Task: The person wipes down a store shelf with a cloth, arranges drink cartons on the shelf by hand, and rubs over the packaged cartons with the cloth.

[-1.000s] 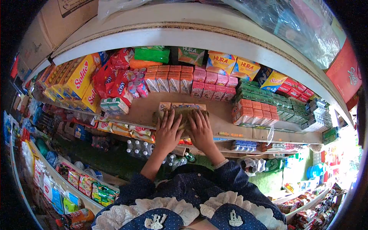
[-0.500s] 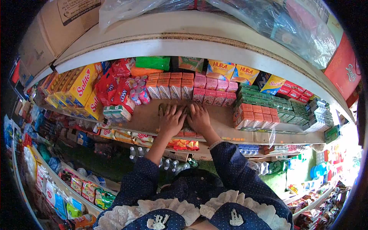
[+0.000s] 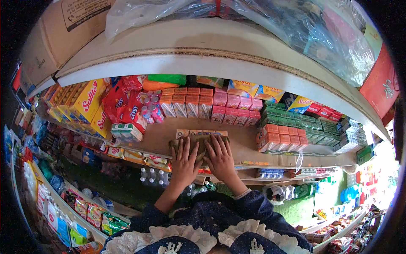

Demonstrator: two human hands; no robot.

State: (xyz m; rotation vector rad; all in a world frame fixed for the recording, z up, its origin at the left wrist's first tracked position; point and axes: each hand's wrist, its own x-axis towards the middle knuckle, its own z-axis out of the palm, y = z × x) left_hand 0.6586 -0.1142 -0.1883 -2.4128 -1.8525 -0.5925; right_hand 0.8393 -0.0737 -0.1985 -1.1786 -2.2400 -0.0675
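A brownish-green cloth (image 3: 173,144) lies over a row of small drink cartons (image 3: 206,132) near the front edge of the middle shelf (image 3: 158,137). Only the cartons' pale far side shows; cloth and hands cover the rest. My left hand (image 3: 185,161) rests on the cloth's left part with its fingers stretched forward. Beside it, my right hand (image 3: 220,158) lies on the right part, fingers also extended. Both palms face down. Behind them stand orange cartons (image 3: 186,103) and pink cartons (image 3: 236,111).
To the left are yellow Solite boxes (image 3: 89,101), red Cosy bags (image 3: 114,103) and small bottles (image 3: 151,108). Orange-topped cartons (image 3: 281,137) and green cartons (image 3: 313,122) stand to the right. An upper shelf edge (image 3: 211,65) overhangs the goods; bottles (image 3: 156,178) stand below.
My hands have drawn back toward me, and the cartons' pale far side has come into view beyond my fingertips. More of the cloth shows. The camera view has shifted slightly.
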